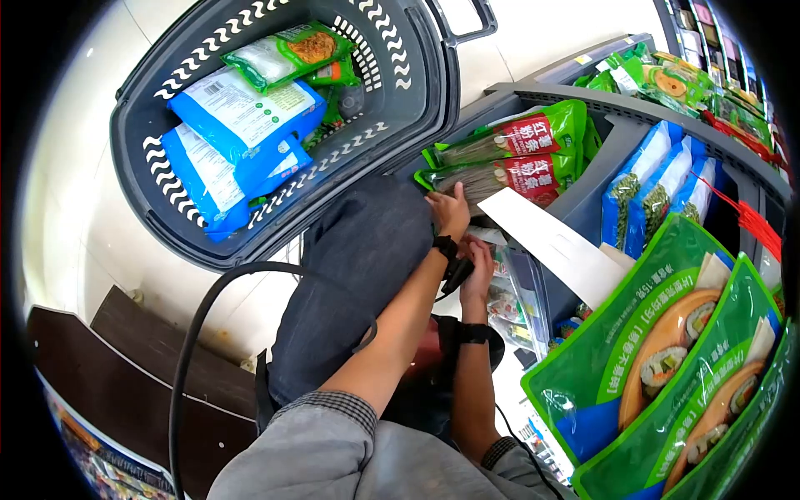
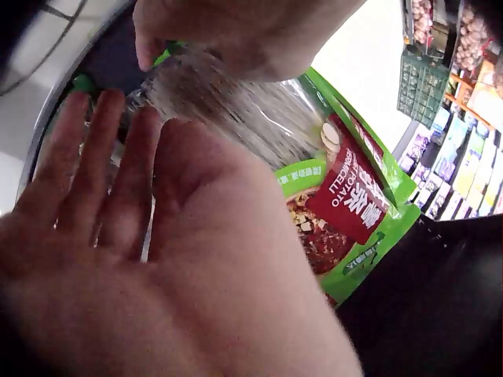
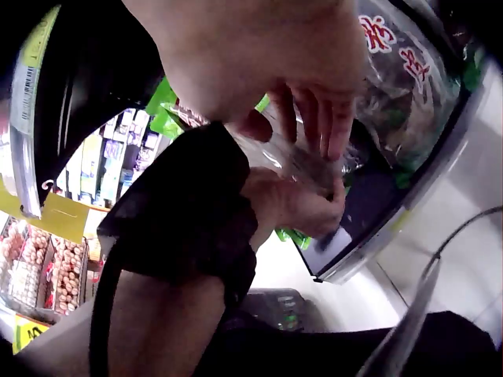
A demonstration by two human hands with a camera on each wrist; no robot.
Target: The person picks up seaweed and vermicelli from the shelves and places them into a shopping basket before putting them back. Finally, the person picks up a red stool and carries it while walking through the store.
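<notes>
In the head view my left hand point(image 1: 452, 214) is at the near end of a clear-and-green bag of sweet potato vermicelli point(image 1: 525, 181). Its fingers point(image 2: 98, 157) stretch out fairly straight beside the bag in the left wrist view, palm toward the camera. Just below it is my right hand point(image 1: 477, 262). In the right wrist view the right fingers point(image 3: 314, 118) hang down over the clear end of the bag, close above my left hand point(image 3: 287, 208). I cannot tell whether they pinch it. A second vermicelli bag point(image 1: 521, 137) lies alongside the first.
A grey shopping basket point(image 1: 133, 175) at the upper left holds blue-and-white packs point(image 1: 250, 117) and a green pack point(image 1: 292, 54). Shelf bins on the right carry blue bags point(image 1: 654, 187). Large green sushi-picture packs point(image 1: 633, 350) stand close by. A white card point(image 1: 546, 242) juts out beside my hands.
</notes>
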